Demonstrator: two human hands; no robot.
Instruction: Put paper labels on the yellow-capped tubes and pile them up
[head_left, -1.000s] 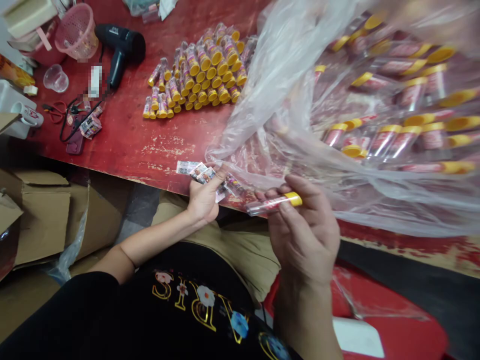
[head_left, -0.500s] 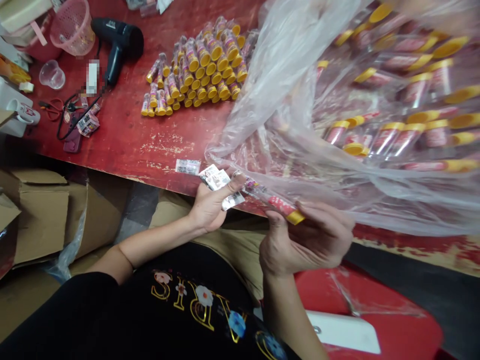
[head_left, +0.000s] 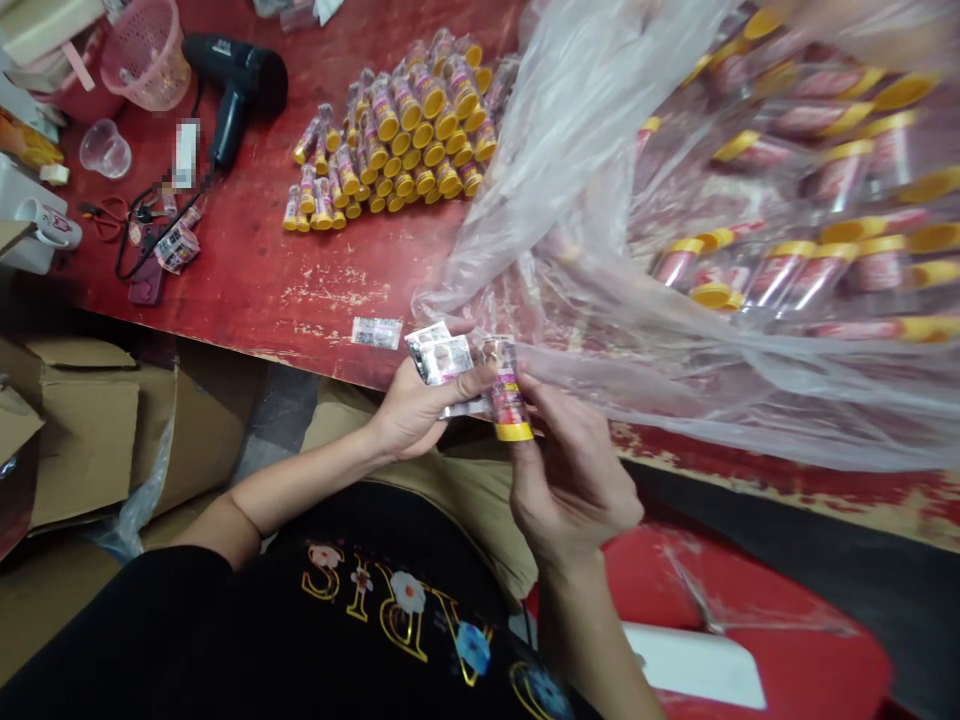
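A small clear tube with a yellow cap (head_left: 511,412) is upright before me, its cap end towards my body. A purple-and-pink printed film sleeve (head_left: 507,385) surrounds much of it. My right hand (head_left: 566,470) grips this tube from the right, thumb and fingers near the cap. Pinched in my left hand (head_left: 416,410) are several flat printed film sleeves (head_left: 448,358), fanned out. My left thumb touches the tube's upper part. Another flat film sleeve (head_left: 376,333) lies on the red table (head_left: 300,290) by the front edge.
Finished-looking tubes (head_left: 405,130) are piled on the table, caps facing me. At right, a large clear plastic bag (head_left: 592,240) holds many yellow-capped tubes (head_left: 840,175). A dark hair dryer (head_left: 236,85), pink basket (head_left: 146,55), scissors (head_left: 109,215) and mug (head_left: 46,225) stand at left.
My right hand has moved left with the tube, which turned from slanting to upright. The printed sleeve, earlier by the tube's far end, now covers more of it.
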